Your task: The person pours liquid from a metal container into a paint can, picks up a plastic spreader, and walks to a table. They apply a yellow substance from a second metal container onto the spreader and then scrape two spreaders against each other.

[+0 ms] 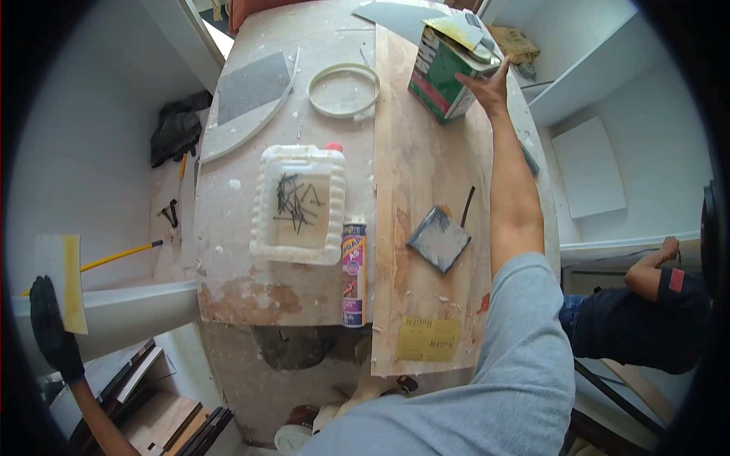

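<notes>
My left hand (52, 327), in a black glove, is at the far left with its fingers along a pale flat rectangular piece (70, 283) that has a yellow strip down one edge. At the back right of the table, my bare right hand (487, 87) grips the upper corner of a green rectangular metal can (450, 82), thumb on one face. The can is tilted. A yellow-smeared flat sheet (455, 32) lies on its top. Nearer to me, a dark-edged square block (439, 239) rests on the wooden board (395, 152), below my forearm.
A cut-open plastic jug (334, 205) holds several screws, with a purple tube (353, 277) beside it. Behind are a tape-like ring (313, 95) and a grey sheet (251, 87). Yellow sandpaper (428, 339) lies on the board's near end. Another person (639, 323) is at the right.
</notes>
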Demonstrator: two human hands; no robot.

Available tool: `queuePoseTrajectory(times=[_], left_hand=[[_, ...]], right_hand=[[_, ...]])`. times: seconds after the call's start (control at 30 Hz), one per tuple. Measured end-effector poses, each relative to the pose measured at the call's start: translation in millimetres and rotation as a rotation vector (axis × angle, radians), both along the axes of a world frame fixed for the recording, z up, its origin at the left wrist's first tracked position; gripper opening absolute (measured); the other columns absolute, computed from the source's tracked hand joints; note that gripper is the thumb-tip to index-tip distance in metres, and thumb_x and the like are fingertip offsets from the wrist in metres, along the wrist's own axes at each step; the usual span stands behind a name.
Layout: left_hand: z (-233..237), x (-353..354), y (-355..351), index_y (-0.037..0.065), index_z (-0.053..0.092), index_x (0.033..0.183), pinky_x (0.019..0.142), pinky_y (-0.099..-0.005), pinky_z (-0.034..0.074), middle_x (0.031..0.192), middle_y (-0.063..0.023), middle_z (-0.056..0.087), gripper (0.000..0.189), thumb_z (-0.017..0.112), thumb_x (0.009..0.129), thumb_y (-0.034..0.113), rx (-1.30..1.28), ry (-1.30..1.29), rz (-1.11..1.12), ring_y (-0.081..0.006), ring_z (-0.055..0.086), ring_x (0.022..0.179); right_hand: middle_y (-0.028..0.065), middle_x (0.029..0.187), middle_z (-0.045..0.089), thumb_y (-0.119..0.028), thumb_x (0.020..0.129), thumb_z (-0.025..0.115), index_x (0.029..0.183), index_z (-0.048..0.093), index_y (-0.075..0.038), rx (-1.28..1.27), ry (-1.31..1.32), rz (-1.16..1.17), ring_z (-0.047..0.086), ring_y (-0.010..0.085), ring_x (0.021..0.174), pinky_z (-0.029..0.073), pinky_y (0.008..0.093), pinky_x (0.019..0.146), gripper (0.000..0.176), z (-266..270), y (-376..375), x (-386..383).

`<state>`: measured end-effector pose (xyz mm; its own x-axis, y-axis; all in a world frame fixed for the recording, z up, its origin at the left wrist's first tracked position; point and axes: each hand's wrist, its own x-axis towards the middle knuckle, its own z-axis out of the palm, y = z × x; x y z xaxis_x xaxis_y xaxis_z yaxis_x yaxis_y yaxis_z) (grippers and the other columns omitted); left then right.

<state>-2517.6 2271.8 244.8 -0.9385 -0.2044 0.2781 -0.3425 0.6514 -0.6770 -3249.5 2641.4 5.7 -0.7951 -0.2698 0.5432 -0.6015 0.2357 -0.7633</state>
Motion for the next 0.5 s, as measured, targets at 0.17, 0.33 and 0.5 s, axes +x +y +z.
queuePoseTrajectory(times=[0.17, 0.33, 0.5], left_hand=[[5, 9, -5, 0.006, 0.041, 0.139, 0.113, -0.0374, 0.029, 0.141, -0.0084, 0.044, 0.053, 0.051, 0.088, -0.003, -0.113, -0.072, -0.053, -0.0256, 0.039, 0.133], [2, 9, -12, 0.006, 0.042, 0.139, 0.112, -0.0369, 0.030, 0.140, -0.0082, 0.046, 0.052, 0.051, 0.088, -0.003, -0.103, -0.069, -0.033, -0.0254, 0.039, 0.132], [0, 4, -6, 0.009, 0.042, 0.139, 0.111, -0.0371, 0.032, 0.141, -0.0080, 0.045, 0.064, 0.054, 0.078, -0.008, -0.103, -0.020, -0.070, -0.0263, 0.040, 0.132]], right_hand=[[0.0295, 0.129, 0.043, -0.036, 0.050, 0.089, 0.142, 0.006, 0.009, 0.205, 0.031, -0.345, 0.044, 0.0391, 0.121, 0.037, 0.0409, 0.104, 0.131, -12, 2, 52], [0.0308, 0.132, 0.038, -0.038, 0.053, 0.087, 0.143, 0.002, 0.008, 0.186, 0.032, -0.441, 0.039, 0.0423, 0.123, 0.031, 0.0462, 0.106, 0.132, -16, 24, 151], [0.0316, 0.140, 0.030, -0.044, 0.060, 0.086, 0.143, 0.007, 0.010, 0.182, -0.113, -0.352, 0.032, 0.0406, 0.131, 0.025, 0.0428, 0.111, 0.127, 6, 48, 237]])
